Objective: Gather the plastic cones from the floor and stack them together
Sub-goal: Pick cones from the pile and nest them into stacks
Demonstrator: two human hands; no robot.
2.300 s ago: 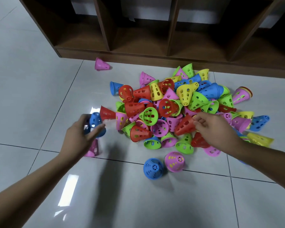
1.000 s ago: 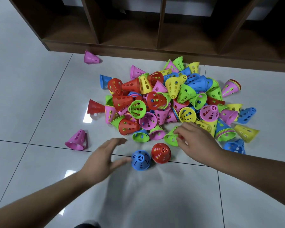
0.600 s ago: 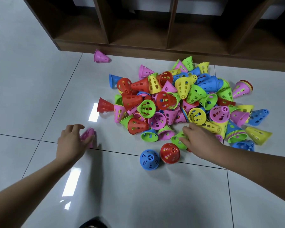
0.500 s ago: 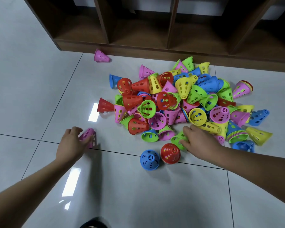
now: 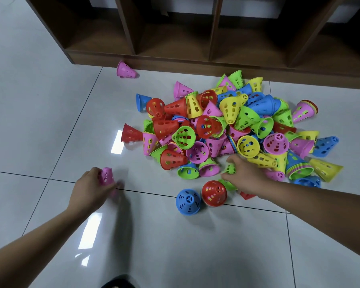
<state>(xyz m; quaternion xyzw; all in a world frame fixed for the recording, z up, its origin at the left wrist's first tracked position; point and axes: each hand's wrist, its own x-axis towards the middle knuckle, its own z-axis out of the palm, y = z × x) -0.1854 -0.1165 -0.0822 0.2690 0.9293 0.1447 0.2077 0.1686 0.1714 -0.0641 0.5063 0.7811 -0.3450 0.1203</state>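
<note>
A heap of perforated plastic cones (image 5: 231, 129) in red, green, yellow, pink and blue lies on the tiled floor. My left hand (image 5: 89, 191) grips a pink cone (image 5: 106, 176) standing upright on the floor, left of the heap. At the heap's near edge, the fingers of my right hand (image 5: 247, 176) curl round a green cone (image 5: 230, 169). A blue cone (image 5: 188, 201) and a red cone (image 5: 214, 192) stand upright side by side just in front of the heap. One pink cone (image 5: 125, 70) lies apart near the shelf.
A dark wooden shelf unit (image 5: 195, 59) with open compartments runs along the far side, its base just behind the heap. Bare grey floor tiles (image 5: 40, 121) spread left of the heap and toward me. A dark object (image 5: 117, 283) shows at the bottom edge.
My left hand moved left from near the blue cone to the fallen pink cone, gripped it and set it upright. My right hand stayed at the heap's near edge, closing on a green cone.
</note>
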